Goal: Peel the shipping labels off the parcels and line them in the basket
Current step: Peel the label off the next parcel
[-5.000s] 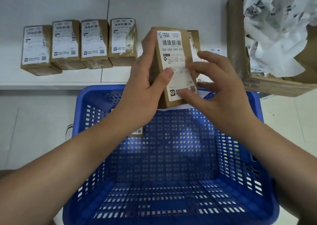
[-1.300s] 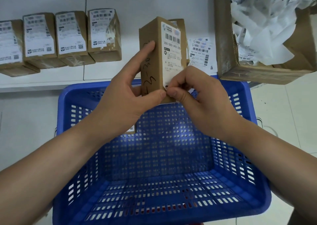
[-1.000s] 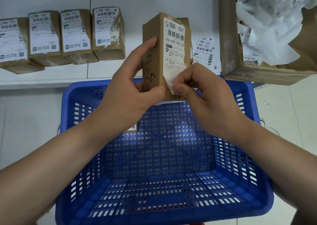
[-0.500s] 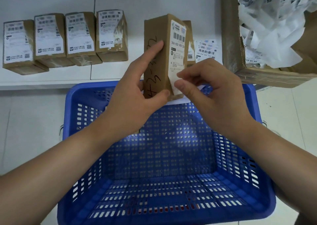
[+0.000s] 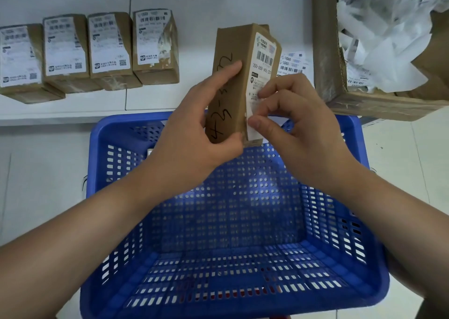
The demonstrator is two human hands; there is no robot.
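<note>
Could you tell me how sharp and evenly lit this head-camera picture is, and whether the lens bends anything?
Head view: light is soft and even, with only faint shadows; the held parcel and its label's barcode are fairly sharp, though the small print blurs, as do the row of parcels at left; the wide lens splays the blue basket's walls outward and tilts the cardboard box.

parcel (image 5: 228, 85) back: hidden | leftmost box (image 5: 17, 58): cut off | label print: blurred
</note>
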